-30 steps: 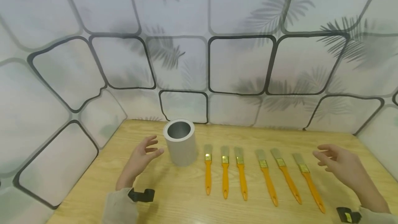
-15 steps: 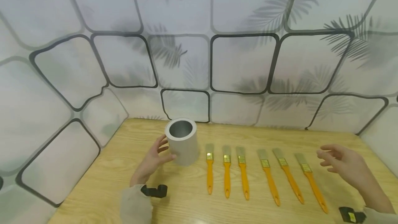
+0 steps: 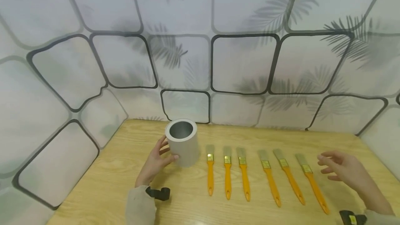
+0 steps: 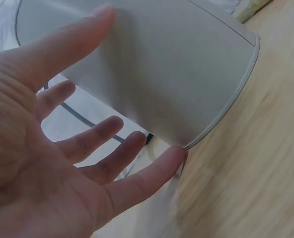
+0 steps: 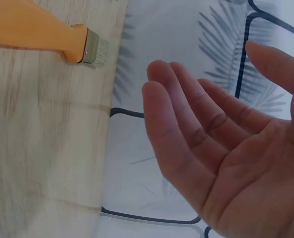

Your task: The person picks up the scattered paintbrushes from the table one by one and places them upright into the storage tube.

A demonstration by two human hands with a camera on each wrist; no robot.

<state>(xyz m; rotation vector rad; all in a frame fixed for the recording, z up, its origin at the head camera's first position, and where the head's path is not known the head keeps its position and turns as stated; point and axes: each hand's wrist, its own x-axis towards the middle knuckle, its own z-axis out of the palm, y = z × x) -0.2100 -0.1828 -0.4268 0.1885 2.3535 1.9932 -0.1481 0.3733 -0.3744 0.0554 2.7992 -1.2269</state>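
A grey cylindrical can (image 3: 184, 150), its hollow mouth facing up, stands upright on the table at centre left in the head view. At its left side is my left hand (image 3: 157, 163), fingers spread and only slightly bent. The thumb (image 4: 77, 42) overlaps the can's wall in the left wrist view, and the little fingertip is right at the can's base edge. Over the table's right side hovers my right hand (image 3: 342, 169), holding nothing, its fingers relaxed. Nearest to it is the rightmost paintbrush (image 3: 312, 184), with an orange handle and pale bristles.
Several more orange-handled paintbrushes, such as the leftmost paintbrush (image 3: 210, 178), lie in a row between the can and my right hand, bristles pointing away. A patterned wall covering (image 3: 243, 65) rises behind and left of the wooden table (image 3: 109, 169).
My left hand has moved right, from beside the can to right up against its side. The right hand has barely shifted. The can and the paintbrushes stay in place.
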